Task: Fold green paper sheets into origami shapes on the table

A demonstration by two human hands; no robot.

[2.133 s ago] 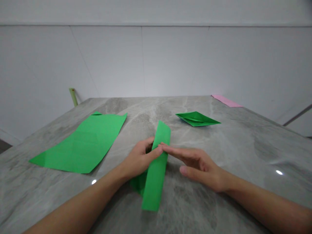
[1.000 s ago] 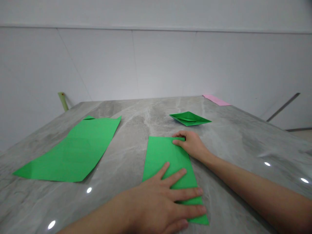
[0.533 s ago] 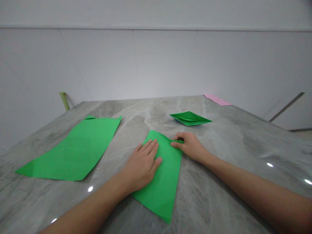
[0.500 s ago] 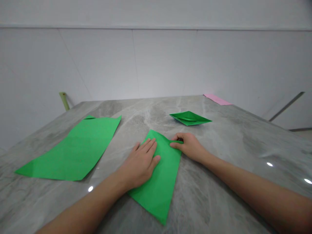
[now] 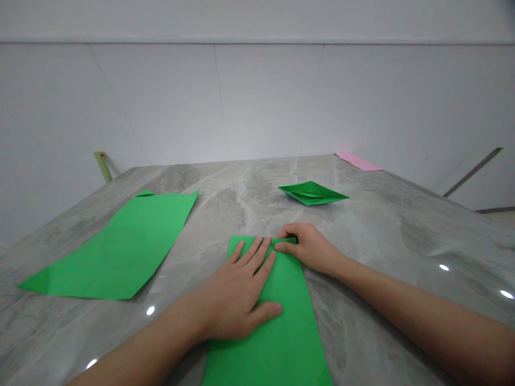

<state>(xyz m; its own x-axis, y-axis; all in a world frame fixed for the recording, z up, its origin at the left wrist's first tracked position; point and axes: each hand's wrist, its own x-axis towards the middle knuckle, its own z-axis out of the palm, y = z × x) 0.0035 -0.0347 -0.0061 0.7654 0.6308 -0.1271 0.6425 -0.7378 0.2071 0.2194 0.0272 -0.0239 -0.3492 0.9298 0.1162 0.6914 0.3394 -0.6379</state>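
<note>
Two-hand hold on the green sheet [image 5: 292,327]

Right hand [image 5: 309,246]: the thumb and index finger pinch the far edge of the green sheet at its right corner. The state of the remaining fingers cannot be told; they are largely hidden.

Left hand [image 5: 233,303]: set palm down on the green sheet, toward its left side. The fingers are spread, the two middle ones closer together, with tips at or near the far edge. The thumb points right, apart from the fingers.

The green sheet lies on the grey marbled table [image 5: 382,236]; its near end runs out of view.

Surrounding items, located from the green sheet:
- Loose green paper [image 5: 124,246]: to the left, well apart, with a small flap at its far end.
- Folded green piece [image 5: 314,193]: beyond the right corner, pointed at both ends.
- Pink paper [image 5: 359,161]: farther beyond, to the right, at the table's edge.
- Wall [image 5: 265,96]: beyond all items.
</note>
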